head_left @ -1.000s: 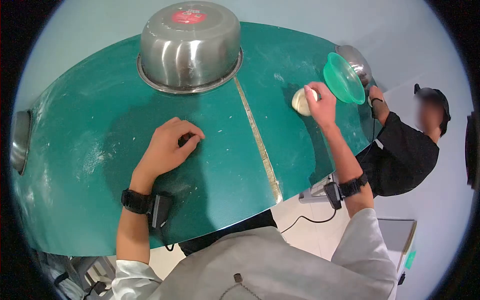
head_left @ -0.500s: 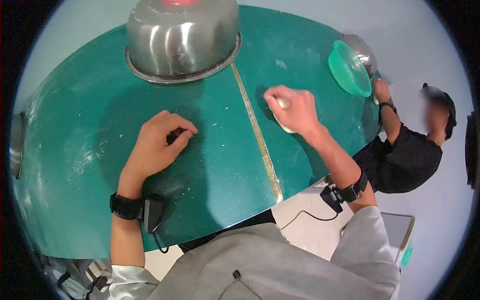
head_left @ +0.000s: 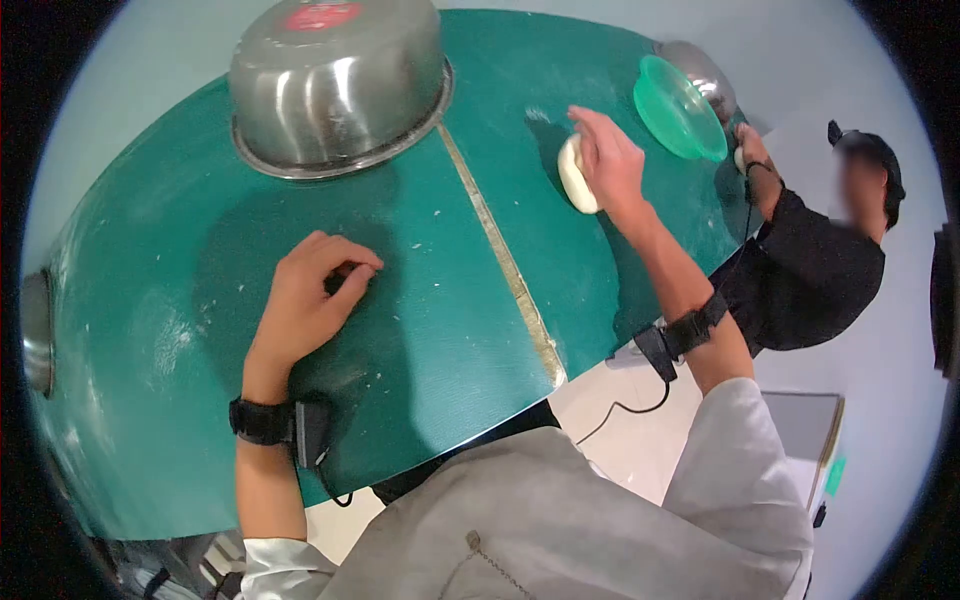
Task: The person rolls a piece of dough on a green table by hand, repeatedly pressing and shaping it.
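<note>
A smooth, pale, oblong piece of dough (head_left: pixel 575 178) lies on the green table, right of the seam strip. My right hand (head_left: pixel 612 168) is turned on edge along the dough's right side. Its fingers are stretched forward past the dough, and the palm side touches it; my thumb is hidden. On the left half of the table rests my left hand (head_left: pixel 318 290), its fingers curled in and the thumb tip close to the index finger. Nothing shows inside that hand.
A large upturned steel bowl (head_left: pixel 338 95) stands at the back. To the right are a green plastic bowl (head_left: pixel 680 110) and another metal bowl (head_left: pixel 705 75). A co-worker (head_left: pixel 805 260) in black handles something pale at the right edge. A metal vessel (head_left: pixel 38 335) stands far left.
My right hand has gone from closed around the dough to stretched out beside it, slightly farther forward. More of the dough shows. The view has shifted slightly; my left hand keeps its pose.
</note>
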A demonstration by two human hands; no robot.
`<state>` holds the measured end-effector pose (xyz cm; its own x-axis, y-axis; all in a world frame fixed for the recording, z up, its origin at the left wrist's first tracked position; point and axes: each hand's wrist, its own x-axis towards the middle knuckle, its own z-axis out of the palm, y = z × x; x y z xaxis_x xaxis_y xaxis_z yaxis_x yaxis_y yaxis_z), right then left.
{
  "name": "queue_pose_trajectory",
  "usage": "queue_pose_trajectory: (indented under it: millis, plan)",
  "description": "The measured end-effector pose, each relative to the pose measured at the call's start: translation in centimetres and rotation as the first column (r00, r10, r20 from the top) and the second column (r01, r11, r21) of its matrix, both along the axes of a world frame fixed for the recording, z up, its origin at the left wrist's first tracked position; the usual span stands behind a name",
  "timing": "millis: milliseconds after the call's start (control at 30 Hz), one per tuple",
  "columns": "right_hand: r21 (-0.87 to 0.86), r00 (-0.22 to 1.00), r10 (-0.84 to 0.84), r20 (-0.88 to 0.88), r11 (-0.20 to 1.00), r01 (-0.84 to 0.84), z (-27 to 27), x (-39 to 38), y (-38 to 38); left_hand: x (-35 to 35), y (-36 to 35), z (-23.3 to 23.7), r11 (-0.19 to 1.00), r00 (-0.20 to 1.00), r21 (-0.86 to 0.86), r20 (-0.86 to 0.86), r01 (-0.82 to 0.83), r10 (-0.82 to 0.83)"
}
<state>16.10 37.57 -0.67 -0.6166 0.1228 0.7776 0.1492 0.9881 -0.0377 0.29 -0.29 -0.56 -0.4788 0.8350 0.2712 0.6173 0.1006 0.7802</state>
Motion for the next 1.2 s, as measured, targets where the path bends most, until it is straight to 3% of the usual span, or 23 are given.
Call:
queue_pose_trajectory:
  millis: [67, 133, 267, 333, 367, 400, 467, 500, 567, 600, 667, 767, 833, 1067, 1167, 1200]
  plan:
    - [0.057, 0.996, 0.083, -0.044, 0.995, -0.081, -0.1, 1.2, -0.3, -0.2, 0.0, -0.3, 0.999, 0.999, 0.012, -0.025, 0.032, -0.031]
    - [-0.199, 0.990, 0.117, 0.078, 0.975, -0.100, -0.4, 3.3, -0.8, -0.3, 0.0, -0.7, 0.998, 0.999, 0.048, -0.041, 0.037, -0.035]
    - [-0.282, 0.968, 0.188, 0.164, 0.950, -0.137, 2.4, 4.4, -1.5, -0.3, -0.2, -0.7, 0.995, 0.996, 0.070, -0.060, 0.066, -0.062]
    - [-0.078, 0.871, -0.030, 0.490, 0.994, 0.079, 5.0, 3.4, -2.7, -0.2, -0.1, -0.8, 0.996, 0.997, 0.060, -0.052, 0.064, -0.061]
    - [-0.051, 0.911, 0.083, 0.404, 0.996, -0.069, 4.9, 2.3, -3.9, -0.3, 0.0, -0.7, 0.996, 0.997, 0.057, -0.055, 0.063, -0.060]
    - [-0.053, 0.909, 0.082, 0.408, 0.996, -0.066, 5.0, 1.5, -4.8, -0.3, 0.1, -0.6, 0.996, 0.997, 0.055, -0.049, 0.065, -0.063]
    - [0.229, 0.907, 0.271, 0.323, 0.907, -0.353, 4.9, -0.1, -6.1, -0.3, 0.0, -0.5, 0.998, 0.998, 0.035, -0.045, 0.053, -0.052]
    - [0.220, 0.900, 0.279, 0.334, 0.906, -0.362, 4.1, -0.6, -6.7, -0.3, 0.0, -0.3, 0.998, 0.999, 0.032, -0.031, 0.045, -0.044]
    - [0.090, 0.841, 0.100, 0.532, 0.981, -0.173, 2.5, -0.7, -7.4, -0.1, 0.3, 0.0, 0.999, 0.999, 0.005, -0.017, 0.043, -0.043]
    - [0.081, 0.836, 0.103, 0.539, 0.982, -0.173, 2.4, -1.5, -7.3, 0.0, 0.4, 0.0, 0.999, 0.999, -0.002, -0.007, 0.044, -0.044]
    - [0.013, 0.770, -0.096, 0.631, 0.993, 0.113, 2.3, -4.5, -6.3, -0.4, 0.5, 0.0, 0.999, 0.997, 0.010, -0.062, 0.041, -0.040]
    - [-0.475, 0.933, -0.024, 0.359, 0.856, 0.204, 0.5, -7.5, -0.7, -0.2, 0.6, -0.1, 0.999, 0.999, 0.018, -0.013, 0.032, -0.032]
    - [-0.648, 0.965, -0.054, 0.256, 0.732, 0.213, 1.4, -7.9, 1.0, -0.1, 0.6, 0.2, 0.999, 0.999, -0.013, -0.013, 0.048, -0.048]
    - [-0.679, 0.987, -0.073, 0.146, 0.717, 0.154, 0.6, -5.5, 3.8, -0.1, 0.4, 0.2, 0.999, 0.999, 0.029, -0.003, 0.038, -0.038]
    - [-0.637, 0.985, -0.031, 0.168, 0.759, 0.132, 0.4, -3.1, 2.4, -0.3, 0.1, 0.1, 0.998, 0.997, 0.003, -0.047, 0.065, -0.065]
    - [-0.535, 0.992, 0.014, 0.124, 0.843, 0.055, -0.4, -1.9, 2.2, -0.3, 0.0, -0.1, 0.999, 0.998, 0.016, -0.050, 0.050, -0.049]
